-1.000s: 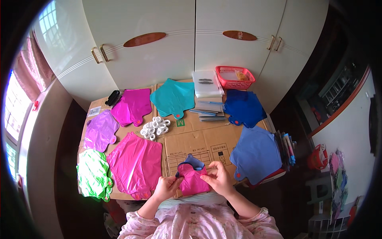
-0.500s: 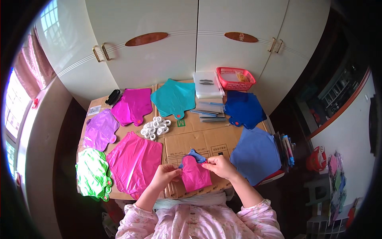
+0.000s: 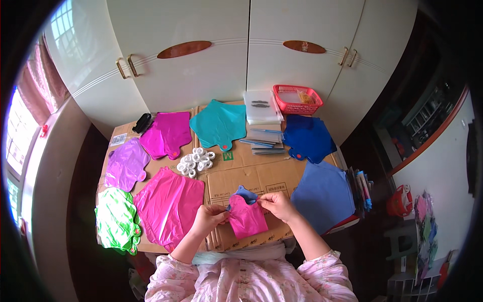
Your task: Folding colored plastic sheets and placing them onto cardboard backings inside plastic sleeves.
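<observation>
The left hand (image 3: 210,217) and right hand (image 3: 278,205), shifted forward, pinch the pink-and-blue piece (image 3: 248,219) at opposite sides, so it spreads flatter

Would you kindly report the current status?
Left hand, right hand: pinching small pink sheet at opposite sides. Blue piece showing past its top. White rings farther off, apparently clear.

Glossy white cabinets (image 3: 196,78) behind; bright window (image 3: 21,118) left
</observation>
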The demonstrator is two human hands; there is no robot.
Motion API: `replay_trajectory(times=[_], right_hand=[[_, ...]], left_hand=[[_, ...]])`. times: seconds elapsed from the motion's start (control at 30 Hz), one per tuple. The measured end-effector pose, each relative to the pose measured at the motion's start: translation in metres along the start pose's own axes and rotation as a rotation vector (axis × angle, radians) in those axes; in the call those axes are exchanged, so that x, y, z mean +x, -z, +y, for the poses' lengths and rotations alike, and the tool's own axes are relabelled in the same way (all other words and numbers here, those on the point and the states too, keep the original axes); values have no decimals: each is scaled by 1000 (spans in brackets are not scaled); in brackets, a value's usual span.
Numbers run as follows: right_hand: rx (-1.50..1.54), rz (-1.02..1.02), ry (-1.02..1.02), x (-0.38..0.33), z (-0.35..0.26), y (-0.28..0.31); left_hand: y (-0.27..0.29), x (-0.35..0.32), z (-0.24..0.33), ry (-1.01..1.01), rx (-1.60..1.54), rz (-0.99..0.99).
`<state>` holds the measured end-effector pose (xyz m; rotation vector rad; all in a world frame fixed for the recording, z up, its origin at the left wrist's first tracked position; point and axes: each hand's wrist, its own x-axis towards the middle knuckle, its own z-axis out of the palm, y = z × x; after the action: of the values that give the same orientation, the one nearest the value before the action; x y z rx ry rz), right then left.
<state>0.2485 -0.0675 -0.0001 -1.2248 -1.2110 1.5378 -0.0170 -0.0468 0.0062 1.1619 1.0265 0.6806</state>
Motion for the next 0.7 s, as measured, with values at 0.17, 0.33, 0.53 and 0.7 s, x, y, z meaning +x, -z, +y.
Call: replay_trajectory(times=[0.17, 0.33, 0.53, 0.7], right_hand=[[-137, 167, 125, 0, 10, -14], [-106, 247, 381, -5, 15, -22], [-126, 147, 257, -15, 1, -22], [-212, 169, 195, -16, 1, -25]], left_hand=[[-2, -1, -8, -78, -33, 37], [-6, -2, -5, -129, 88, 91], [-5, -1, -10, -121, 45, 103], [-3, 2, -10, -86, 76, 84]])
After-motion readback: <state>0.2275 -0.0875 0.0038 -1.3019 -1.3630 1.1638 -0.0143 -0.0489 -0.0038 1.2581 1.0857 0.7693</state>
